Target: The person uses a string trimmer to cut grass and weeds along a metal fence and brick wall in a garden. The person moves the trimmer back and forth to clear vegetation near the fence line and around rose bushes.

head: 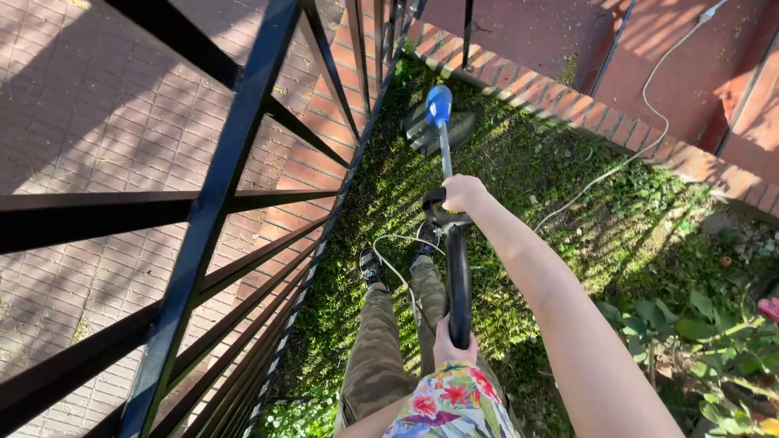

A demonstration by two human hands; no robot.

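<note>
Sunlit grass (519,162) fills a narrow strip through the middle of the frame, between a black metal fence (211,211) on the left and a low brick edging (568,97) running toward the upper right. At centre, the right hand (464,193) is clenched over the black loop handle of a string trimmer (456,268), its bare arm stretching down to the lower right corner. Just below, near the bottom centre, the left hand (453,347) is wrapped around the trimmer's thick black rear grip, above a flowered sleeve or hem. From the loop handle a thin pale shaft runs upward to a blue motor head (439,105) with a dark guard, sitting over the grass in the upper middle. A white cord (649,122) trails from the trimmer across the grass and over the brick edging to the upper right. Below the hands, olive trousers and dark shoes (370,264) stand on the grass. Leafy plants (698,324) crowd the lower right; brick paving (97,105) lies beyond the fence at left.
</note>
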